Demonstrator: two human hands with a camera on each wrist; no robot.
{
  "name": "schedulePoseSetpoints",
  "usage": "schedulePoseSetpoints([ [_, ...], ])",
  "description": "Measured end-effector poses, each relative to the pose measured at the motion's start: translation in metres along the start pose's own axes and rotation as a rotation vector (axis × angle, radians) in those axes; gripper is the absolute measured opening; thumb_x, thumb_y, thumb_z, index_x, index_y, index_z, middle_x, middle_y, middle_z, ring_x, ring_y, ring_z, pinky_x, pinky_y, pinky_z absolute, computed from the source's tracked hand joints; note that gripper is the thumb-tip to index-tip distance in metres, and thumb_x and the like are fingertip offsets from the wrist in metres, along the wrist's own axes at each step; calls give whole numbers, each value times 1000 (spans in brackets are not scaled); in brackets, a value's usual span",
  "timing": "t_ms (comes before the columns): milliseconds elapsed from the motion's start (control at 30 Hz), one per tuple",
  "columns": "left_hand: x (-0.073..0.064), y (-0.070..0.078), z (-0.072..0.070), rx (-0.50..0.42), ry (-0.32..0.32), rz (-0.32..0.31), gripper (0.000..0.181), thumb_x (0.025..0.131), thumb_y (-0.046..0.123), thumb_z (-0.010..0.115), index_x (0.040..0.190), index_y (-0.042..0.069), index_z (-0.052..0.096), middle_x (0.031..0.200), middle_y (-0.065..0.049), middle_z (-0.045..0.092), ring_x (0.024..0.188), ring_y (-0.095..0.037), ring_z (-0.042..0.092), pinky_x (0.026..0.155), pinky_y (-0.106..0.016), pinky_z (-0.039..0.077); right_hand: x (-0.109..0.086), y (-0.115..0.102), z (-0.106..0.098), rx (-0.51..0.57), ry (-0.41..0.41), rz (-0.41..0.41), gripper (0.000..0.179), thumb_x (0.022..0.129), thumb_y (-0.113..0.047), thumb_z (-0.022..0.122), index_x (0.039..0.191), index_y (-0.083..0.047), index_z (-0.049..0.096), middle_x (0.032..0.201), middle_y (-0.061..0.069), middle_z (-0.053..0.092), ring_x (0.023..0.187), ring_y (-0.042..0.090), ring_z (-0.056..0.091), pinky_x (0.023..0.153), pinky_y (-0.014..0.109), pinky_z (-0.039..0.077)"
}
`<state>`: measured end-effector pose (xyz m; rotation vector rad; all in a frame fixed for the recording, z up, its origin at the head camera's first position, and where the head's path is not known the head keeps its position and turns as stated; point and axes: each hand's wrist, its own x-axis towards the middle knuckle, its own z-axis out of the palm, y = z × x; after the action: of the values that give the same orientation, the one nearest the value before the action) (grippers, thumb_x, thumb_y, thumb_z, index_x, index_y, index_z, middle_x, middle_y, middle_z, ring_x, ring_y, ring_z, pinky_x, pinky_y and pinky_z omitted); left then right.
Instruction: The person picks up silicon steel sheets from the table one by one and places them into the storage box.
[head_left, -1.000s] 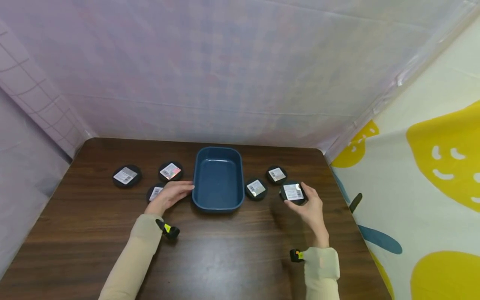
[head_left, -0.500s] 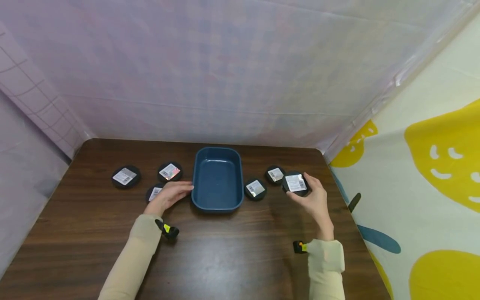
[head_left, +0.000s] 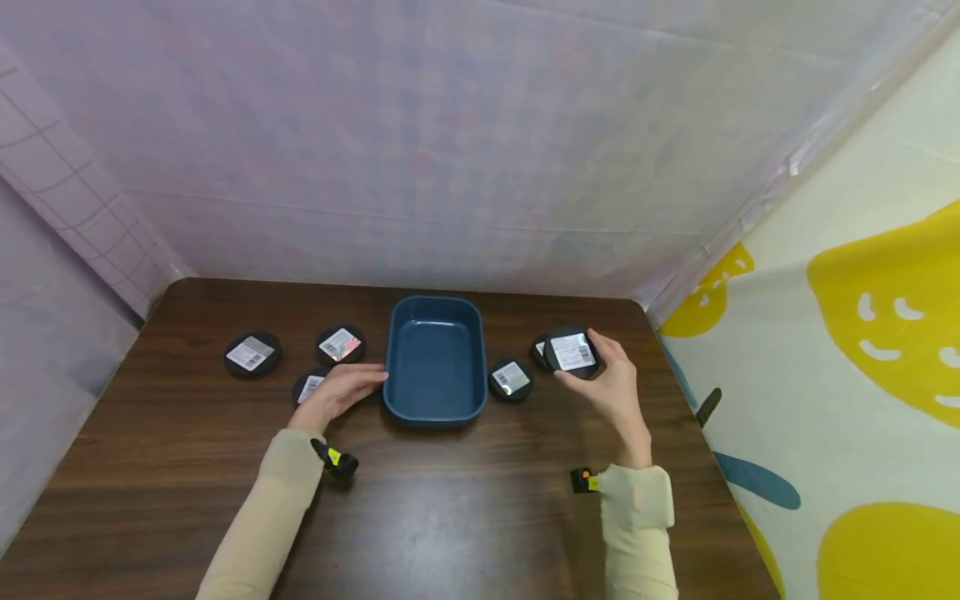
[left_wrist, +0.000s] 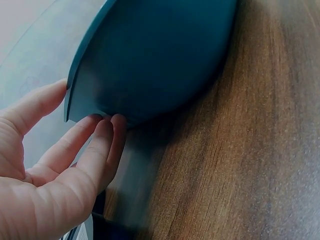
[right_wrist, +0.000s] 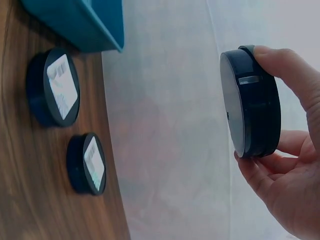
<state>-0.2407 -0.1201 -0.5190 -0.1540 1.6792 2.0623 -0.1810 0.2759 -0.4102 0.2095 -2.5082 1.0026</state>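
Note:
My right hand [head_left: 611,387] holds a flat round black container [head_left: 572,352] with a white barcode label, thumb and fingers on its rim. In the right wrist view, the raised container [right_wrist: 252,102] shows a pale grey face and a small slot in its side. In the head view it partly covers another round black container [head_left: 537,353]; a further one [head_left: 512,380] lies nearer the blue rectangular bin [head_left: 437,417]. My left hand [head_left: 341,393] touches the bin's left side. In the left wrist view, the thumb meets the rim and relaxed fingertips rest against the outer wall.
Left of the bin lie three similar labelled containers: a far-left one [head_left: 253,355], a back one [head_left: 341,344] and one [head_left: 307,387] partly behind the left hand. The brown wooden table [head_left: 450,517] ends at a hanging cloth [head_left: 420,167] behind, with a lemon-print cloth [head_left: 780,400] on the right.
My right hand has lifted the container, moved it slightly right, then back left and away from me over the one behind. The left hand and bin have stayed put.

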Motion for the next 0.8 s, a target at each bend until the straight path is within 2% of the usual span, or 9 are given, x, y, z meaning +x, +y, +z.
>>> schedulePoseSetpoints([
  [200, -1, 0, -1, 10, -7, 3, 58, 88, 3, 62, 135, -16, 34, 142, -29, 33, 92, 0, 57, 93, -23, 46, 7, -11, 10, 15, -34, -10, 79, 62, -15, 88, 127, 10, 51, 121, 26, 54, 110, 36, 51, 85, 45, 47],
  [367, 1, -2, -2, 5, -20, 9, 57, 89, 2, 59, 136, -17, 33, 143, -30, 30, 93, 0, 56, 102, -29, 38, 12, -18, 18, 42, -33, -41, 79, 60, -14, 88, 127, 10, 52, 119, 25, 55, 109, 35, 52, 89, 44, 45],
  [800, 4, -4, -3, 7, -7, -3, 55, 89, 2, 59, 135, -15, 36, 142, -28, 34, 96, -3, 57, 103, -32, 37, 23, -39, 40, 76, -75, -83, 78, 60, -15, 88, 126, 9, 53, 121, 25, 55, 112, 35, 52, 93, 45, 44],
])
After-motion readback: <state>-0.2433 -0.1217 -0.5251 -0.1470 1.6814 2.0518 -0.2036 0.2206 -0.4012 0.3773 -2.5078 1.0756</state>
